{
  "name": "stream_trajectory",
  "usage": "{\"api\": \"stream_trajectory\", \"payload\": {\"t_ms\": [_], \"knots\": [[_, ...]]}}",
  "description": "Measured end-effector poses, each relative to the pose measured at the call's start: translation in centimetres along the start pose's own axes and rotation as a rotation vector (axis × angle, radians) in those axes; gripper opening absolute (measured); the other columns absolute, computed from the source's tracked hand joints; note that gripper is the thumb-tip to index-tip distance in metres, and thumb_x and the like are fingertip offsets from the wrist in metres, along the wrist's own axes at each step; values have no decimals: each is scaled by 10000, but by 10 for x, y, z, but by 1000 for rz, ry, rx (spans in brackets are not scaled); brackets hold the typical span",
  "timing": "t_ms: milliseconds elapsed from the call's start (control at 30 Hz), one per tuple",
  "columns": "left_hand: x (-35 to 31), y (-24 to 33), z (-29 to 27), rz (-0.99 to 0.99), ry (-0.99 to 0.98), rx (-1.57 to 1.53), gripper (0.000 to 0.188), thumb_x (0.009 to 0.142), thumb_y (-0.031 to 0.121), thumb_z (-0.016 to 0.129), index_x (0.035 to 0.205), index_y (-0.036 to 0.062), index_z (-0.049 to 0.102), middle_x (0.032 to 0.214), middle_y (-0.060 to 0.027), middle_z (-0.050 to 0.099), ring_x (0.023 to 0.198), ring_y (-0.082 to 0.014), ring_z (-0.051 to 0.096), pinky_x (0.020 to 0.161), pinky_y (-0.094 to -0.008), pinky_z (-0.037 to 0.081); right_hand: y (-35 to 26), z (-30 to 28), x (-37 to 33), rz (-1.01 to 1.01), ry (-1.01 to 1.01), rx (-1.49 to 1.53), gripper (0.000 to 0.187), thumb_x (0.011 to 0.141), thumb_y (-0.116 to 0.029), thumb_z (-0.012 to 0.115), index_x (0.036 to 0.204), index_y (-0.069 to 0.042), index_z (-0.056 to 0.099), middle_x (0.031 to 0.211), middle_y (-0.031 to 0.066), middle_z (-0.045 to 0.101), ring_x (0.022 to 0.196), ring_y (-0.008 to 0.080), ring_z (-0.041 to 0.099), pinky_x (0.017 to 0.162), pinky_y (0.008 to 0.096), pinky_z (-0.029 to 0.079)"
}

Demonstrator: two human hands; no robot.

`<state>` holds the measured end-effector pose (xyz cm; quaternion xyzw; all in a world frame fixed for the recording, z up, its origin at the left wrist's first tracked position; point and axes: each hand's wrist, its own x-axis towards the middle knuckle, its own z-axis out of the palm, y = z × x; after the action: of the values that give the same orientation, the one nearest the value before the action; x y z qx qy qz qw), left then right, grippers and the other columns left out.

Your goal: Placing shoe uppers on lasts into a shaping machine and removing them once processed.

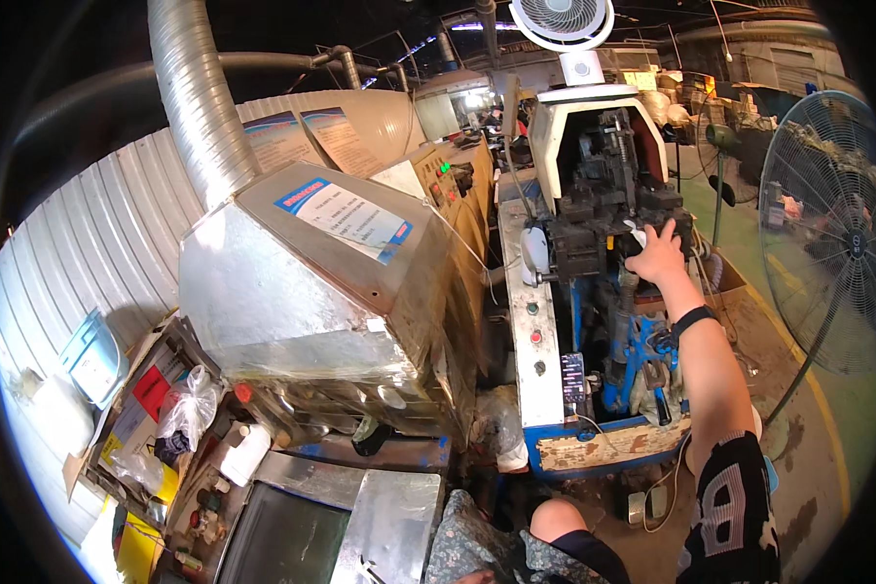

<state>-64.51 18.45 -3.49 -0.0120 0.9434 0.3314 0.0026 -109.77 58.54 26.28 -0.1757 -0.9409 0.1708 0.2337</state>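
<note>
I see my right hand [662, 258], fingers spread and seemingly empty, at the machine's dark head [578, 251]. My left hand [477, 578] barely shows; I can't tell its grip. A metal hood [292, 282] stands left, a caged fan [827, 234] right

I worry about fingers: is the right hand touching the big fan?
Apart. The head view shows the right hand at the machine, with green floor between it and the big fan.

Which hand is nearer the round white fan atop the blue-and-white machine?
Right. The right hand is below the fan, at the dark metal mechanism; what seems the left hand shows at the lower edge, much farther.
</note>
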Motion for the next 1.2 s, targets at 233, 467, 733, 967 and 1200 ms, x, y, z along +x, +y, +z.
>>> {"api": "stream_trajectory", "payload": {"t_ms": [233,467,733,967,1200], "knots": [[4,5,7,70,94,39,290,947,298,586,1158,123,681,727,-159,701,608,-306,695,609,-426,554,-7,-13,0,-3,-201,-18,818,732,-357,753,1463,-148,453,1390,252,439,1259,417,507,1032,458,469],[1,6,0,-72,-46,55,319,932,316,588,1171,125,678,945,-195,711,797,-387,691,711,-465,547,-2,-12,-1,-39,-199,-5,805,762,-379,731,1486,-181,438,1411,243,433,1264,422,502,1042,461,461],[-8,0,-6,-69,13,-144,301,948,320,582,1154,129,689,897,-169,719,788,-365,701,702,-432,555,-2,-11,-7,-66,-156,-14,813,753,-369,735,1494,-214,440,1429,255,429,1251,431,515,1041,454,463],[-5,-11,0,-107,12,-306,275,951,322,581,1141,157,691,845,-151,722,761,-341,709,678,-415,551,-1,-15,-8,-82,-174,15,807,758,-358,732,1495,-216,437,1439,259,420,1259,426,513,1037,459,465],[-4,-15,3,-68,17,-235,275,942,331,589,1141,167,688,860,-172,711,770,-382,690,676,-450,543,0,12,-44,-23,-85,-101,837,795,-388,714,1492,-97,353,1520,279,289,1234,479,493,1020,470,466]]}}
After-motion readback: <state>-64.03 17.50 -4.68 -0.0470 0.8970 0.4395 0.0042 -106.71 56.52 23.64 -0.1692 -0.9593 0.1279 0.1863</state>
